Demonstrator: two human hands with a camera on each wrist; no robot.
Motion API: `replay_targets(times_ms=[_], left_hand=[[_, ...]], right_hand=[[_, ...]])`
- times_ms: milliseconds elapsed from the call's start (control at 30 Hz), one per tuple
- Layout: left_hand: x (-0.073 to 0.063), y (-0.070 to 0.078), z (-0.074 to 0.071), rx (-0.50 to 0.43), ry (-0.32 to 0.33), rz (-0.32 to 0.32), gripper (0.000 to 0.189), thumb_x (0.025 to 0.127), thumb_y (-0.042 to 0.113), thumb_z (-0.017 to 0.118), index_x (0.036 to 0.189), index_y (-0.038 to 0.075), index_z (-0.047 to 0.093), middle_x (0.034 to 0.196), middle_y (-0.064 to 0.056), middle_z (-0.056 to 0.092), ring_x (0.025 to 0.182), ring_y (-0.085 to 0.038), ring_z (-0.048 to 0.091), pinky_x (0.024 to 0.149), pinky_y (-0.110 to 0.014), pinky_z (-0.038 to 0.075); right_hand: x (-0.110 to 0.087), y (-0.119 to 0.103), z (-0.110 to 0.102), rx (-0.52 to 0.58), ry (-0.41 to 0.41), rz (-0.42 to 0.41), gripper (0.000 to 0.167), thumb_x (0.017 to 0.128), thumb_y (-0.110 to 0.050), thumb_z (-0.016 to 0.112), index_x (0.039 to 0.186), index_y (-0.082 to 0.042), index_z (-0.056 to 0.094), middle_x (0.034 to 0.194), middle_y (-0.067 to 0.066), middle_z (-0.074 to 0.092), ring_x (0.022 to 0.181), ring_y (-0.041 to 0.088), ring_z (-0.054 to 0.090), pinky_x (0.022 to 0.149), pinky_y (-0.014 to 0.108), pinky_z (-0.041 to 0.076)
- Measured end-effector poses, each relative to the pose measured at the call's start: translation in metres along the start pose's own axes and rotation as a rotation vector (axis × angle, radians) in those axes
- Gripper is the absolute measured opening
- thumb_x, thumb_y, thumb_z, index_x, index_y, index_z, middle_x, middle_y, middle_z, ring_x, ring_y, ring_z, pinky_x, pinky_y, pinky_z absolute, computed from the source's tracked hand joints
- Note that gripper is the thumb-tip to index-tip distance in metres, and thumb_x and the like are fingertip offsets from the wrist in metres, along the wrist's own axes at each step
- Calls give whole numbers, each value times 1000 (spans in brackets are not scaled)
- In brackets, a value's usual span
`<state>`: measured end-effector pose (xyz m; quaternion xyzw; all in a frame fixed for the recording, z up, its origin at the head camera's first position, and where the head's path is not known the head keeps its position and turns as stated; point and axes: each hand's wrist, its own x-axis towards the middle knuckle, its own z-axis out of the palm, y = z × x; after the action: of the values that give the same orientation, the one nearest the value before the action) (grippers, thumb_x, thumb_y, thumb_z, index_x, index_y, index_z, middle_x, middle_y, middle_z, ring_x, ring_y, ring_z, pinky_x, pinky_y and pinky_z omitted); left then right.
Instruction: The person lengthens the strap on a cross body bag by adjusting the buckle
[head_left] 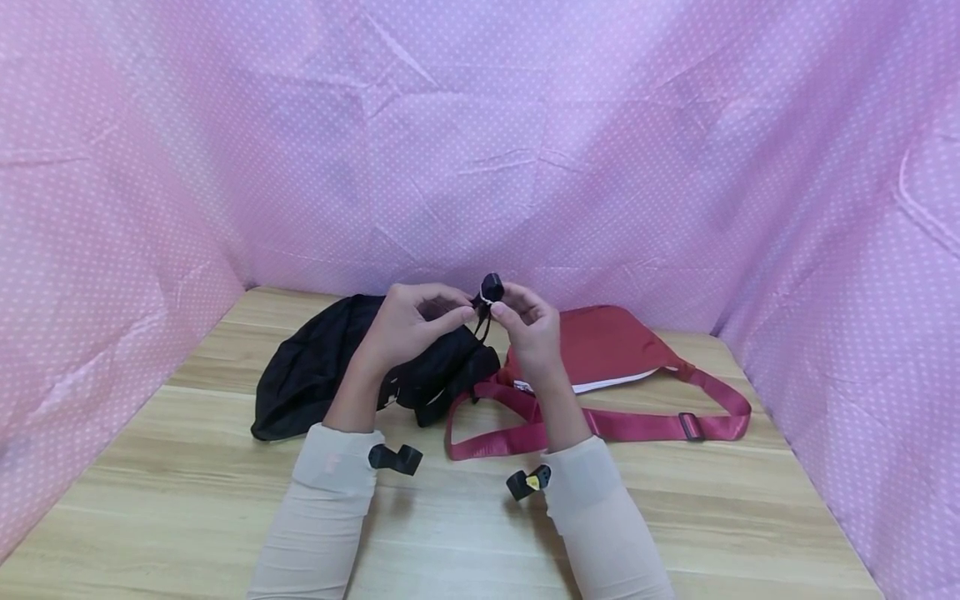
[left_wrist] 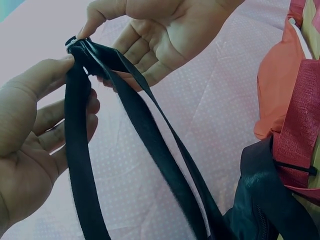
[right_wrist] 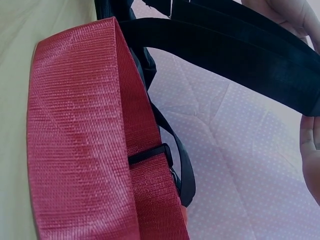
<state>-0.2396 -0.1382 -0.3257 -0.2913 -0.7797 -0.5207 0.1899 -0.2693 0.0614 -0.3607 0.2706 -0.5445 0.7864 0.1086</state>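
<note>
In the head view, a black bag (head_left: 315, 367) lies on the table, and its black strap (head_left: 492, 288) is raised above it in both hands. My left hand (head_left: 408, 321) pinches the strap between thumb and fingers. Opposite it, my right hand (head_left: 534, 327) pinches the same raised part, fingertips close to the left ones. The left wrist view shows the strap (left_wrist: 79, 145) hanging in long loops from the pinched spot, where a small buckle-like piece (left_wrist: 75, 45) with a pale edge sits under the thumbs. Fingers partly hide that piece.
A red waist bag (head_left: 611, 342) with a white zipper lies right of the black bag. Its dark-pink strap (head_left: 630, 425), with a black slider (head_left: 691, 427), loops across the table toward me. Pink dotted cloth (head_left: 480, 167) hangs around the wooden table (head_left: 450, 533).
</note>
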Motion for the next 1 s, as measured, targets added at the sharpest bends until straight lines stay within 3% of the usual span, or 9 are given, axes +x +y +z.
replay_targets(times_ms=[133, 233, 500, 700, 800, 1000], left_hand=[[1, 0, 1, -8, 30, -8, 9, 92, 16, 79, 98, 9, 79, 101, -2, 77, 80, -14, 72, 74, -32, 60], [1, 1, 2, -13, 25, -22, 10, 92, 18, 79, 98, 9, 79, 108, -2, 77, 85, -14, 73, 77, -36, 61], [0, 3, -3, 23, -172, 10, 30, 96, 14, 73, 126, 10, 74, 132, -5, 68, 115, -18, 66, 91, -43, 59], [-1, 1, -7, 41, -264, 7, 43, 94, 15, 76, 137, 15, 68, 134, -3, 68, 110, -18, 66, 89, -40, 59], [-2, 0, -8, 56, -259, 20, 41, 94, 15, 76, 135, 15, 69, 131, -3, 69, 107, -17, 67, 87, -39, 60], [0, 0, -9, 54, -179, 51, 31, 95, 11, 74, 126, 13, 75, 124, 0, 73, 112, -17, 69, 85, -40, 60]], right_hand=[[0, 2, 1, 8, -38, 18, 28, 91, -1, 67, 117, 9, 67, 100, 2, 75, 93, 12, 69, 86, 29, 59], [0, 2, 2, 46, -31, 20, 27, 91, -2, 66, 118, 7, 68, 103, 3, 75, 95, 12, 70, 88, 30, 59], [2, -2, 4, 90, 49, -37, 23, 90, 1, 65, 112, -2, 72, 101, 3, 75, 94, 12, 70, 85, 27, 58], [3, -5, 2, 101, 66, -38, 24, 90, 4, 64, 110, -6, 73, 102, 3, 76, 96, 13, 70, 86, 28, 58], [4, -5, 1, 100, 70, -33, 25, 90, 4, 64, 109, -8, 74, 102, 2, 76, 96, 12, 70, 87, 28, 58], [4, -6, 1, 129, 83, -22, 27, 89, 5, 63, 111, -5, 74, 101, 2, 76, 95, 11, 70, 86, 28, 58]])
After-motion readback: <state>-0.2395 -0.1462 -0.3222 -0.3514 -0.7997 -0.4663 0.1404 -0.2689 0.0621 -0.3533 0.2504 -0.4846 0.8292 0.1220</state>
